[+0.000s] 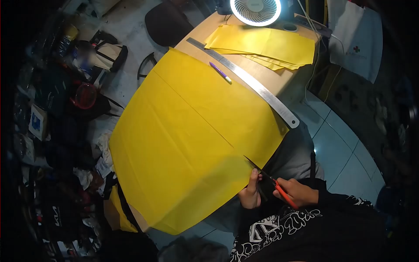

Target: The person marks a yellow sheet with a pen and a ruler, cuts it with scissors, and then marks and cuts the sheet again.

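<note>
A large yellow sheet (187, 126) with a thin dark line drawn across it covers most of the table and overhangs its front edge. My right hand (299, 192) is closed around the red handles of a pair of scissors (284, 194). Their dark blades lie at the sheet's near edge, in line with the drawn line. Just left of the blades, my left hand (252, 191) pinches the sheet's edge, thumb on top. A purple pen (220, 72) and a long steel ruler (257, 85) rest near the sheet's right side.
Folded yellow pieces (266, 43) lie at the table's far end, beside a lit ring-shaped fan (255, 9). A dark chair (168, 22) stands behind the table. Bags and assorted items crowd the floor at the left. A white cloth bag (355, 43) hangs at the upper right.
</note>
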A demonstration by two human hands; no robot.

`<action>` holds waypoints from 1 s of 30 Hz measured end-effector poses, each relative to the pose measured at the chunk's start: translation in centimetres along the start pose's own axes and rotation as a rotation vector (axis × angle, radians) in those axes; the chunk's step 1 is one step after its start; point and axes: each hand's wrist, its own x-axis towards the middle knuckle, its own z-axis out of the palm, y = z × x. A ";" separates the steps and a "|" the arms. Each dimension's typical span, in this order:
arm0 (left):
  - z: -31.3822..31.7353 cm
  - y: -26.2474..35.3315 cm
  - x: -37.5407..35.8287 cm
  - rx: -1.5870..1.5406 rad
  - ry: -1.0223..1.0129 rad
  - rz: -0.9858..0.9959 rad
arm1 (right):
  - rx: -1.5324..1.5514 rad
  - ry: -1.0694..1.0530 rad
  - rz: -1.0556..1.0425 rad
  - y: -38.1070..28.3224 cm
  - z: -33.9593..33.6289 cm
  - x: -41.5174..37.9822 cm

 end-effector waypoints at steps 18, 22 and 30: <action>-0.3 -0.4 -0.3 -0.003 -0.013 0.011 | 0.041 -0.009 0.035 -1.0 -0.7 0.9; 0.0 -0.2 -0.5 -0.015 -0.012 0.004 | 0.052 0.011 -0.019 -0.4 -0.6 1.2; -0.6 -0.7 -0.3 0.015 -0.021 -0.004 | 0.019 0.028 -0.078 0.1 -0.7 1.5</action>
